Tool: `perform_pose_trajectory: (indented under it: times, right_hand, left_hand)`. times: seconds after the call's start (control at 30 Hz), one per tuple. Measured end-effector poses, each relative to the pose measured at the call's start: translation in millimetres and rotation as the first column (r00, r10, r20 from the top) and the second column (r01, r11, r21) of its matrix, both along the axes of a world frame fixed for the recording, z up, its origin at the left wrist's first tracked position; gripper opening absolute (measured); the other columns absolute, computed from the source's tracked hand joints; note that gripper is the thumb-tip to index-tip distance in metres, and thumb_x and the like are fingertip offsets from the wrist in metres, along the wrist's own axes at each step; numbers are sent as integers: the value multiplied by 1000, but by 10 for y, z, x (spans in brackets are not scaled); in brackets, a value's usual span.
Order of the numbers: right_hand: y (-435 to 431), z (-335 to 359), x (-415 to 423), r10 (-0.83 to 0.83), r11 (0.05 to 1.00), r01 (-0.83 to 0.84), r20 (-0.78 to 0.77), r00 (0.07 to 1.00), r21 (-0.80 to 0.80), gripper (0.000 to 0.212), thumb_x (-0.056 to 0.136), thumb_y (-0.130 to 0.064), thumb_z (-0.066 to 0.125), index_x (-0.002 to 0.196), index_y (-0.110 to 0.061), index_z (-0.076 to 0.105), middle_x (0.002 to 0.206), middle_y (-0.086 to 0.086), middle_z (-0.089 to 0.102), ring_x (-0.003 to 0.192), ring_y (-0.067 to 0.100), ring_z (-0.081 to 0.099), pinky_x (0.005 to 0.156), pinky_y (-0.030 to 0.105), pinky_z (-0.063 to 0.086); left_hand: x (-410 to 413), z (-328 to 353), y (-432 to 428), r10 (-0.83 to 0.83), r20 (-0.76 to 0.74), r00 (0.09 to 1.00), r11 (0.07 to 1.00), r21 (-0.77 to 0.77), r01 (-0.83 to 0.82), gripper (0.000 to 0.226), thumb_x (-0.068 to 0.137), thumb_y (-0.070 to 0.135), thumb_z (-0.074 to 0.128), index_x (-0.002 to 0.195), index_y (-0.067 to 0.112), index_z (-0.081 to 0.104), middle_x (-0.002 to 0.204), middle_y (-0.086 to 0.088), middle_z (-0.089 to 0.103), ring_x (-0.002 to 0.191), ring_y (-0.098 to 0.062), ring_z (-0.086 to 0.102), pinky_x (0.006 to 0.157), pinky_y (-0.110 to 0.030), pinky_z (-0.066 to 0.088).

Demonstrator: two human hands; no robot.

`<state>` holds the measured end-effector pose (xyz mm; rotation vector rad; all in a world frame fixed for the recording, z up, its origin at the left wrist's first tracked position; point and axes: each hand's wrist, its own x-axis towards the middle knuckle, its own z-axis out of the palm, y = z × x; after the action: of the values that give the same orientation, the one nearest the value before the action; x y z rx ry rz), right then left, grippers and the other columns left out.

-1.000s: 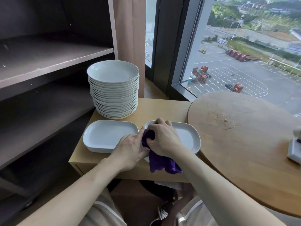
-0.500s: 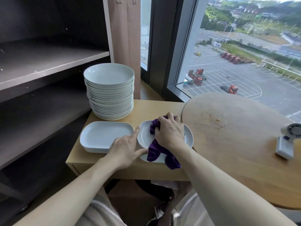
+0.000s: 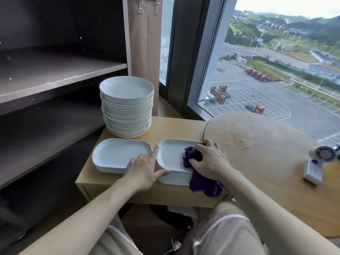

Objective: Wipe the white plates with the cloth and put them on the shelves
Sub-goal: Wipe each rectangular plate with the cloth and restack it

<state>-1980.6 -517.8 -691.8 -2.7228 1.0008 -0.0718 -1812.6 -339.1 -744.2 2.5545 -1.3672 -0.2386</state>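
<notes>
Rightward across the top plate [image 3: 171, 153] slid the right hand [image 3: 209, 161], fingers gripping the purple cloth [image 3: 202, 183]. The left hand's [image 3: 143, 169] straight fingers steadied that plate's edge.

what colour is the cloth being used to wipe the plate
Purple. The cloth shows best in the head view, bunched under the right hand on the top rectangular plate.

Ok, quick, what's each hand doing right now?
Left hand: open, index finger and thumb braced against the right plate stack.
Right hand: closed on the purple cloth, pressing it onto the top plate.
</notes>
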Motion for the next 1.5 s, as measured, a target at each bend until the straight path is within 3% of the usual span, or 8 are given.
perform_pose_trajectory:
  times: [0.07,0.17,0.3,0.57,0.87,1.1,1.27,1.5]
  right_hand:
    - [87,-31,-40,36,999,-36,-19,999,-28,46,82,-61,48,120,-37,58,127,-3,42,123,28,35,108,48,28]
    - [156,-73,-55,84,995,-84,3,996,-56,44,83,-59,49,120,-35,57,132,-4,43,129,28,33,110,48,31]
    - [177,-60,16,115,993,-114,24,993,-31,37,86,-53,53,117,-35,60,132,-5,46,132,28,34,110,45,36]
    - [346,-80,437,236,970,-239,63,970,39,35,82,-48,58,115,-36,63,126,-8,47,120,21,37,93,42,46]
    - [299,-170,739,104,987,-126,205,973,96,23,84,-45,61,103,-33,63,111,-11,44,110,20,38,83,37,38]
    - [77,-139,631,29,995,-45,176,984,89,30,85,-44,62,113,-33,67,120,-7,48,114,24,40,90,40,42]
    - [-57,-97,374,-26,996,16,125,992,86,31,87,-46,60,116,-35,64,124,-7,46,114,25,40,88,36,39]
    - [42,-126,-111,68,993,-80,133,989,88,60,75,-73,52,129,-44,54,137,-16,39,129,17,29,96,33,38]
  left_hand:
    - [-14,-5,2,-15,-26,1000,999,-33,14,105,87,80,45,164,26,-1,154,1,45,138,-21,43,109,-42,38]
    - [-23,22,4,-28,-57,998,997,-78,24,105,88,76,51,164,23,1,166,3,29,148,-19,33,115,-42,34]
    - [-30,33,12,-36,-111,993,993,-119,23,106,88,71,59,164,23,4,166,2,29,148,-19,33,117,-41,34]
    - [46,77,-3,7,-278,961,985,-166,-55,112,74,73,74,163,32,19,152,0,53,136,-22,51,105,-38,46]
    - [89,73,-1,26,-235,972,982,-178,-69,96,76,69,70,158,45,25,129,4,66,118,-21,61,81,-30,45]
    - [74,91,21,-7,-131,991,994,-107,-7,111,73,87,59,161,33,20,146,4,57,129,-21,56,98,-38,50]
    - [67,114,14,-11,-109,994,995,-99,0,111,74,83,64,162,32,19,152,4,52,133,-21,55,101,-39,48]
    - [56,92,11,-24,-111,994,995,-97,13,110,78,80,62,163,30,14,156,4,47,138,-20,48,106,-42,45]
